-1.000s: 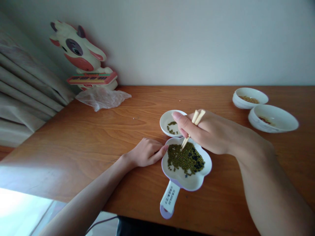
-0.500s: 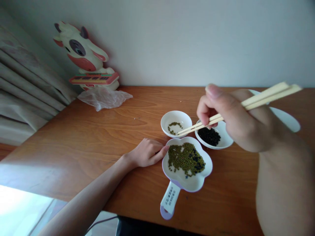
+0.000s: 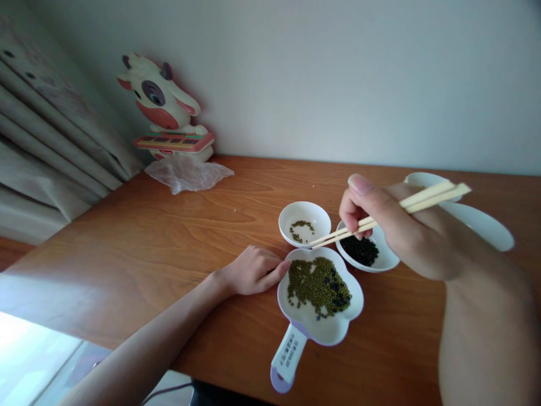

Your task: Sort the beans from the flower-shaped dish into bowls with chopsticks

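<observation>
My right hand (image 3: 406, 228) is closed round a pair of wooden chopsticks (image 3: 426, 196). Their tips hover over the near rim of a small white bowl (image 3: 305, 216) holding a few green beans. Whether a bean sits between the tips is too small to tell. Beside it, a second white bowl (image 3: 382, 260) of black beans lies partly under my right hand. In front of both stands a flower-shaped white dish (image 3: 333, 327) with a handle, filled with green beans and a few black ones. My left hand (image 3: 253, 270) rests on the wooden table (image 3: 160, 248), fingers loosely curled, fingertips touching the dish's left rim.
A cow-shaped toy keyboard (image 3: 167, 115) stands against the wall at the back left, with a crumpled clear plastic bag (image 3: 188, 173) in front of it. Two more white bowls (image 3: 482, 225) sit behind my right hand. Curtains (image 3: 46, 146) hang at the left.
My right hand lifted the chopsticks out of the flower-shaped dish and carried them over to the small bowl of green beans. My left hand stayed put. The view tilted slightly.
</observation>
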Action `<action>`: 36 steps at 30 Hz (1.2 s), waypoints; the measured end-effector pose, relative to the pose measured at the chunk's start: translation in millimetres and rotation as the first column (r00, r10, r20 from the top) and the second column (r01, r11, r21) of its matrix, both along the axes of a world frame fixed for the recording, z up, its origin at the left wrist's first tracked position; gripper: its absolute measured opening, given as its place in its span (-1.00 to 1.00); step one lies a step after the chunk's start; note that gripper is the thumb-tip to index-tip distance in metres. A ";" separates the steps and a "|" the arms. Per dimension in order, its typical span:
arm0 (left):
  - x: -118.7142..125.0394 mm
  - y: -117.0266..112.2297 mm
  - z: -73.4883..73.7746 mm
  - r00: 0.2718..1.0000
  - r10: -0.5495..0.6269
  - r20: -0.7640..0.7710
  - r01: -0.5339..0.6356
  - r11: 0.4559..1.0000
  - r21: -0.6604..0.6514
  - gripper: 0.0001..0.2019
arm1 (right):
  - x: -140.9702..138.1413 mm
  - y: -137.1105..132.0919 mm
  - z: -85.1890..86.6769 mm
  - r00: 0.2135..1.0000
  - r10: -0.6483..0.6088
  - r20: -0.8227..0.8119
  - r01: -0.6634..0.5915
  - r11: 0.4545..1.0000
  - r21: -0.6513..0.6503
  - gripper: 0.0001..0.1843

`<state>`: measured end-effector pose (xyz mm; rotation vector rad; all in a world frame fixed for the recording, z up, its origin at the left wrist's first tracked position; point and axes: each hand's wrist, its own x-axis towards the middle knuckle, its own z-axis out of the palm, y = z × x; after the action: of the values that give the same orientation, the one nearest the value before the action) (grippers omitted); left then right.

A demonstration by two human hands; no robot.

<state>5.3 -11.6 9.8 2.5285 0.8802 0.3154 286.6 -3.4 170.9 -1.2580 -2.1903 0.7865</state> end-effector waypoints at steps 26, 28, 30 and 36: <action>0.0 1.5 -1.8 0.999 -0.027 0.039 0.024 0.998 0.062 -0.48 | -17.5 -2.7 -21.4 0.957 0.079 0.279 -0.038 0.988 -0.147 -0.35; 0.0 1.4 -1.2 0.999 -0.024 0.033 0.022 0.998 0.058 -0.48 | -18.8 -3.2 -20.8 0.958 0.094 0.270 -0.063 0.991 -0.121 -0.37; 0.2 1.2 -0.6 0.999 -0.020 0.033 0.019 0.998 0.057 -0.47 | -20.5 -4.1 -19.6 0.959 0.132 0.251 -0.109 0.989 -0.103 -0.38; 0.7 1.2 -0.9 0.999 -0.034 0.043 0.032 0.998 0.055 -0.48 | -20.6 -6.4 -17.5 0.959 0.194 0.207 -0.178 0.980 -0.094 -0.41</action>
<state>6.0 -10.4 8.9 2.5731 0.8231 0.3878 266.0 -9.8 153.4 -1.2351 -2.5038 0.8460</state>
